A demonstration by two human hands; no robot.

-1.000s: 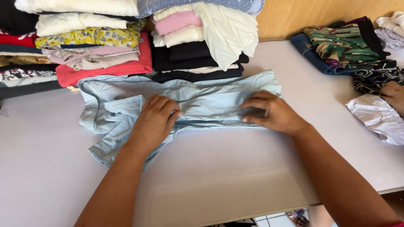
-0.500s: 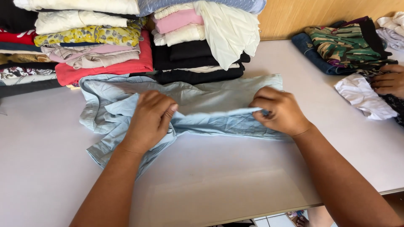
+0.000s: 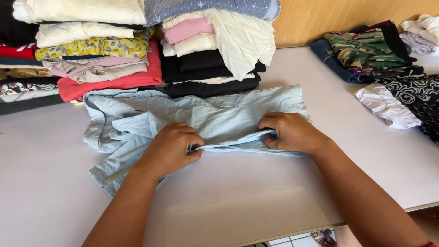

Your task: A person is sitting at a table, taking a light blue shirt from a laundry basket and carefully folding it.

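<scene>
Mostly your fingertips are hidden, tucked under a fold of the shirt (image 3: 201,121); your left hand (image 3: 171,147) and right hand (image 3: 290,132) both pinch its near edge, closed on the cloth; the shirt lies flat on the table (image 3: 256,201), just near the stacks (image 3: 137,55); its far-left part is rumpled.

1. The shirt (image 3: 201,121) lay spread on the table (image 3: 274,206), about the middle, nearer the far edge.
2. Left hand (image 3: 171,148) sat on the shirt's near edge, right hand (image 3: 292,132) on the same edge further right, well apart.
3. Right behind the shirt were two stacks of folded clothes (image 3: 91,50), side by side against the wall, touching it.
4. Far right, another pile of clothes (image 3: 370,52), with a crumpled cloth (image 3: 386,105) in front of it.
</scene>
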